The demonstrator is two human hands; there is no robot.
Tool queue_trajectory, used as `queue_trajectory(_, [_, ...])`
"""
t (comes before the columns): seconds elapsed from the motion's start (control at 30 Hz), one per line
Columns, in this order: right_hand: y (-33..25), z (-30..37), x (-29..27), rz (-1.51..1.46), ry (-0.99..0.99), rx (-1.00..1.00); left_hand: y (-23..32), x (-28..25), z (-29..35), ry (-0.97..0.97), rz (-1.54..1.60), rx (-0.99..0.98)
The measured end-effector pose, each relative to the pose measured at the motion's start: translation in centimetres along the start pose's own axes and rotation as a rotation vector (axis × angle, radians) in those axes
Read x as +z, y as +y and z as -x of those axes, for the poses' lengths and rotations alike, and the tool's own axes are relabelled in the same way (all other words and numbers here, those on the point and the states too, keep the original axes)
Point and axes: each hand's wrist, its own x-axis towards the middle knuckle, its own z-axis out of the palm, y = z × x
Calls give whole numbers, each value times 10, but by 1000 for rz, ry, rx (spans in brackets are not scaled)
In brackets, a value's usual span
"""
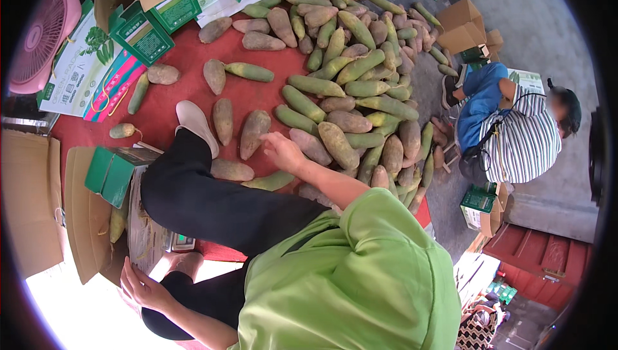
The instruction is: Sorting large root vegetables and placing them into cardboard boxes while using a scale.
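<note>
The right hand has its fingers half curled and grips nothing; a radish lies on the red mat right at their tips, though contact is impossible to tell. To the right of those fingers sprawls a radish pile. The left hand has loosely extended fingers by the carton; whether they grip it, I cannot tell. A scale sits just beyond them.

Before you, a red floor mat | to your right, dark grey floor | upper left, a pink electric fan | lower right, a ribbed red panel with a latch | white glare at your lower left
</note>
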Motion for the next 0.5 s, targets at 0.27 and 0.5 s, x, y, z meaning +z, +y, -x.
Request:
queue_trajectory(0.27, [31, 13, 22, 64, -82, -17, -2, -1, 2, -22, 13, -43])
queue_trajectory(0.5, [51, 27, 41, 96, -238, 76, -3, 1, 4, 6, -5, -16])
